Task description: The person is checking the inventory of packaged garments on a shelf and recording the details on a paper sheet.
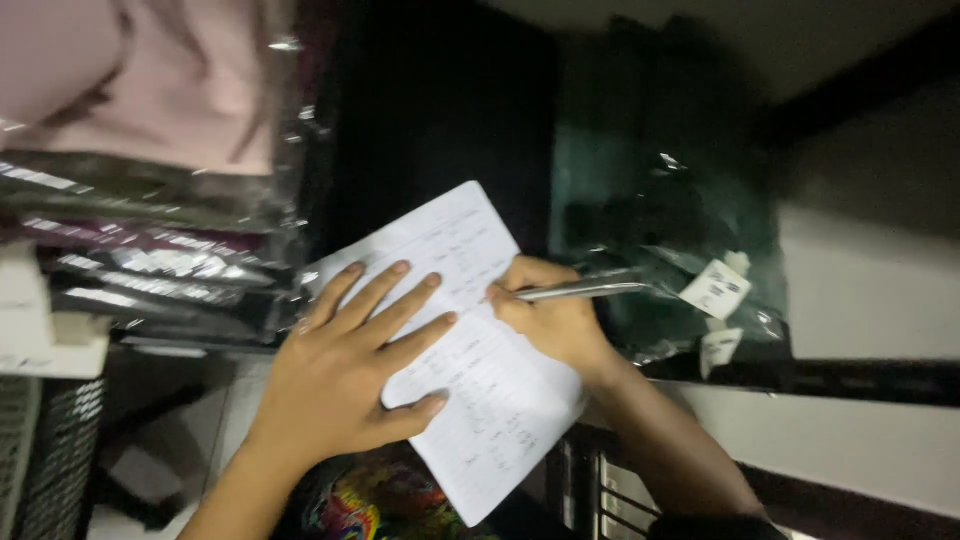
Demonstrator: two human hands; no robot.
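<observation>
my left hand (345,375) lies flat and open on the notebook (470,350), while my right hand (550,315), just right of it, grips a silver pen (580,291) pointing away rightward.

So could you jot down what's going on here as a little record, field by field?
Left hand: spread flat on the notebook, fingers pressing the page down
Right hand: closed around a silver pen, its tip at the page
Notebook: open, white pages with handwriting, tilted
Pen: slim, metallic, lying nearly level across the hand
Left of the hands: stack of folded clothes in clear plastic bags
Right of the hands: dark bagged garment with white tags
Light: dim
</observation>
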